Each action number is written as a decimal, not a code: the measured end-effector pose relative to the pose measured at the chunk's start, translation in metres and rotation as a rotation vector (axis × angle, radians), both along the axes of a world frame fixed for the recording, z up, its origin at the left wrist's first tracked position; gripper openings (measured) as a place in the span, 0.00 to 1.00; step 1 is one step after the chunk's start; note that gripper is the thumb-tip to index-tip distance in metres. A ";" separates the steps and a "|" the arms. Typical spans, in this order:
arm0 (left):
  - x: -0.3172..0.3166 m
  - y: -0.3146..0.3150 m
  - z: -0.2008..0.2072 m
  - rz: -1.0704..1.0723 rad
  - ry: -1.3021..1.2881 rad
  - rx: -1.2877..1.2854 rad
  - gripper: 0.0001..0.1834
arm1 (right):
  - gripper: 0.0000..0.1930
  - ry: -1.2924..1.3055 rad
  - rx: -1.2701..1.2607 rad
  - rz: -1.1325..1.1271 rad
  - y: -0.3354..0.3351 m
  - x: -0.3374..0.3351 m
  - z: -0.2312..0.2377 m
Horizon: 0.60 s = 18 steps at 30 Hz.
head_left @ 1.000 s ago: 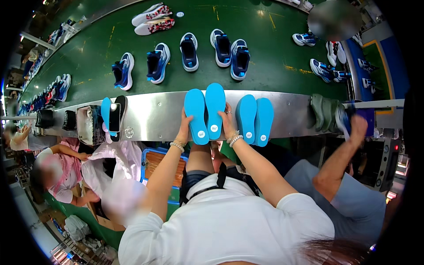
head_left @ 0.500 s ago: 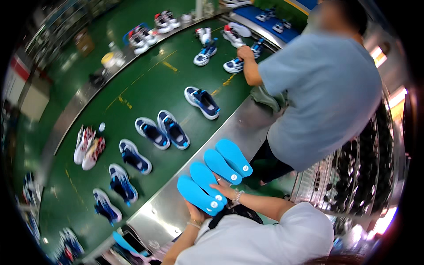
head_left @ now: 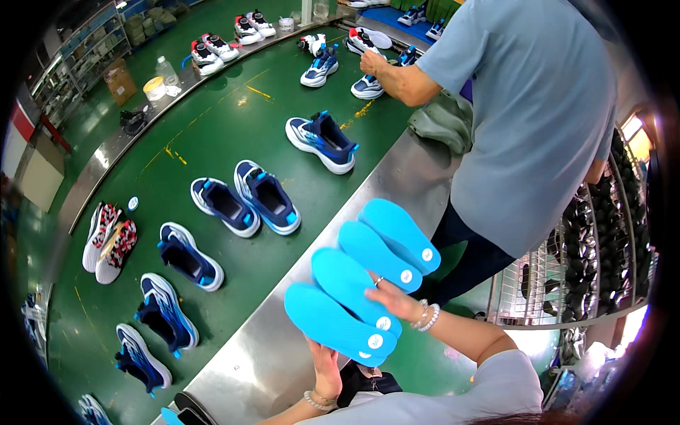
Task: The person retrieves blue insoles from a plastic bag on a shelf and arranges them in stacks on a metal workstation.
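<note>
Each grip (head_left: 327, 372) (head_left: 395, 299) holds blue insoles (head_left: 329, 319); shelving (head_left: 85, 48) stands beyond green worktop (head_left: 234, 138).

Round white labels (head_left: 406, 276) on blue insoles (head_left: 326, 319), print unreadably small

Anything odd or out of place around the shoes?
Possibly the small round item beside the red-patterned shoes: it isn't footwear, and I can't tell what it is. The blue insoles in the hands show no obvious damage.

Matt insoles (head_left: 340, 322), shiny metal ledge (head_left: 248, 354)
</note>
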<state>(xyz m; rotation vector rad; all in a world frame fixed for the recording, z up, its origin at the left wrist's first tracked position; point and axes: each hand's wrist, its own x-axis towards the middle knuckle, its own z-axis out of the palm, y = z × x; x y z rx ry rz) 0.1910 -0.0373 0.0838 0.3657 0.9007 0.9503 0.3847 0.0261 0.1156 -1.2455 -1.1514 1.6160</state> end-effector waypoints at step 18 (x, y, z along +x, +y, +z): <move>-0.377 0.051 0.028 0.254 2.171 0.122 0.25 | 0.29 -1.373 0.725 0.123 -0.036 -0.070 0.079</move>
